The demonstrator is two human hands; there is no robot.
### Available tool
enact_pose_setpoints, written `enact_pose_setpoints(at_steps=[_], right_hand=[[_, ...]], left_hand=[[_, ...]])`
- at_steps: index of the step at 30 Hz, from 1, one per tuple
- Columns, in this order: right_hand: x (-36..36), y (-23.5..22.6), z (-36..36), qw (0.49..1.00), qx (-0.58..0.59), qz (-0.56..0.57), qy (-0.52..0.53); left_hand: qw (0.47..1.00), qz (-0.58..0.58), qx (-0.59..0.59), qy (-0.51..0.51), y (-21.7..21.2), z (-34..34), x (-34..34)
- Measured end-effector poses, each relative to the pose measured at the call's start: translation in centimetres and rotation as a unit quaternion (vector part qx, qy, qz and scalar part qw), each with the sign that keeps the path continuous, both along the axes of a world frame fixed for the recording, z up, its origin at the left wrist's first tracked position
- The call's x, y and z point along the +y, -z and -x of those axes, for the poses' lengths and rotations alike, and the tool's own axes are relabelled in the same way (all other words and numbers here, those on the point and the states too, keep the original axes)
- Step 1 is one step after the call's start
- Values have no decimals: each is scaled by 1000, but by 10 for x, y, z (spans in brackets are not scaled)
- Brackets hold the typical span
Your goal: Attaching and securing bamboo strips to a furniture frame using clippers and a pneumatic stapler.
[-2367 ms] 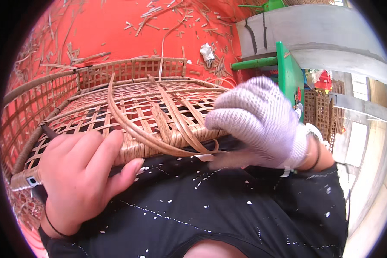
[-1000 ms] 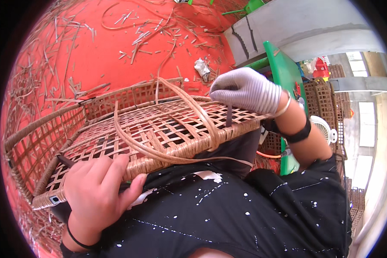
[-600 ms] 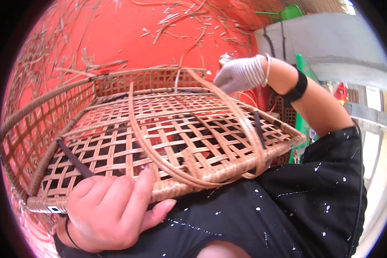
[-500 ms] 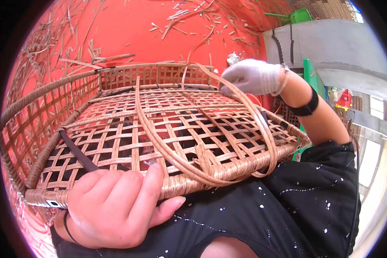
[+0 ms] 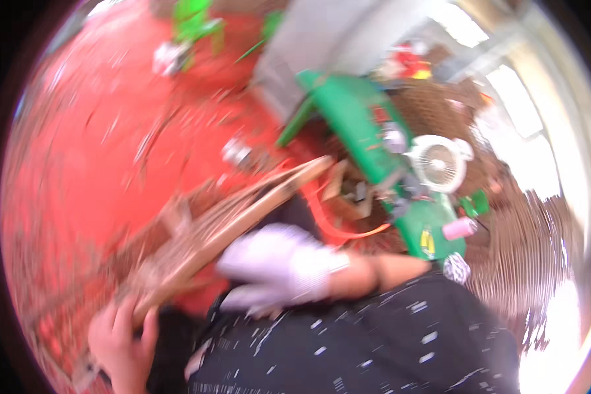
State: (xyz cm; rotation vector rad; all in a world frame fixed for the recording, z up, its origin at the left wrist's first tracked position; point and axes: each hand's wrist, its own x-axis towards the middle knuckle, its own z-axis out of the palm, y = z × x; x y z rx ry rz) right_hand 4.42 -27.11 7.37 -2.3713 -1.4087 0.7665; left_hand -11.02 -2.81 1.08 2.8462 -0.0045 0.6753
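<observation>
The woven rattan basket (image 5: 210, 246) is tilted at the lower left, its wrapped rim rising toward the middle of the view. At its near end my bare left hand (image 5: 121, 338) grips the edge, with the fingers over the rim and the thumb apart along it. My right hand (image 5: 266, 269), in a white knit glove, is above my lap just beside the rim. Its fingers look spread from the thumb, and I see nothing between them. Motion blurs the whole view, so the weave and the loose strips cannot be made out.
A green bench (image 5: 358, 125) on the right carries tools, a pink cylinder (image 5: 459, 228) and a white fan (image 5: 438, 164). Beside it are an orange-red basin (image 5: 331, 226) and a box (image 5: 348, 190). A green chair (image 5: 194, 23) stands far off on the red floor (image 5: 92, 171).
The view has swung right, bringing the bench and fan in. My right hand has left the basket's far side and come back near my lap. The basket now tilts up; my left hand still grips it.
</observation>
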Motion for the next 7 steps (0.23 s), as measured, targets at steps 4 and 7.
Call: enact_pose_setpoints(at_steps=[4,7], right_hand=[[19,51,33,967,104,-229,-38],[26,33,34,960,10,-268,-83]], left_hand=[[999,0,-7,32,-9,-2,3],[990,69,16,121,10,-24,31]])
